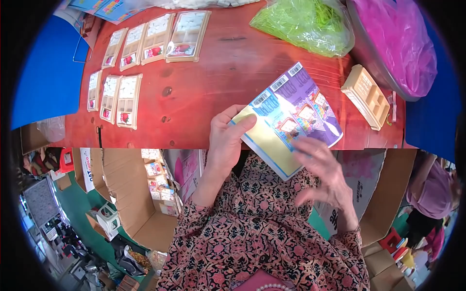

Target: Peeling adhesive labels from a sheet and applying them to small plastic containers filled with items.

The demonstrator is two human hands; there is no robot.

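Several glossy printed cards [265,138], yellow, blue and purple with barcodes along the top, are fanned out over the table's near edge. My left hand [226,138] is closed on their left corner, thumb on top. Beside their lower right edge is my right hand [324,175], blurred, its thumb and fingers apart; nothing shows in its grip. Whether its fingertips touch the cards I cannot tell. To the right a beige compartment tray [367,97] lies tilted on the red table [204,106].
Filled beige trays [187,36] stand in two rows at the far left. A bag of green strips [310,26] and a basin [361,36] with pink plastic [400,39] are at the far right. Below the table edge stands a cardboard box [128,194] with packed items.
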